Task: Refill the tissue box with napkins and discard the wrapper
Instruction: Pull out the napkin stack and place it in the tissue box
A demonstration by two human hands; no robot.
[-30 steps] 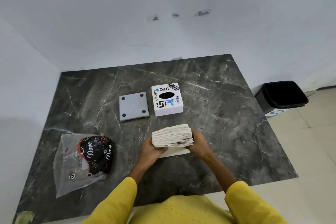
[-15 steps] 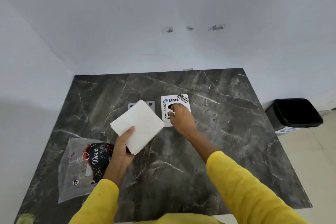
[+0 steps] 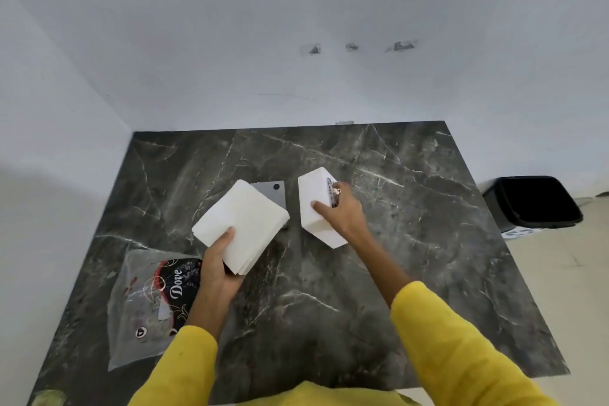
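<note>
While my left hand [image 3: 219,269] grips the napkin stack [image 3: 242,222] and my right hand [image 3: 342,212] tips the tissue box [image 3: 314,204] mid-desk [image 3: 412,241], I judge loading comes next: turn its open underside toward the stack.

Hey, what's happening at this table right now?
A person is refilling a tissue box. The left hand holds a stack of white napkins above the dark marble table. The right hand grips the white tissue box, tipped on its side. The empty wrapper lies at the left, not yet binned.
</note>
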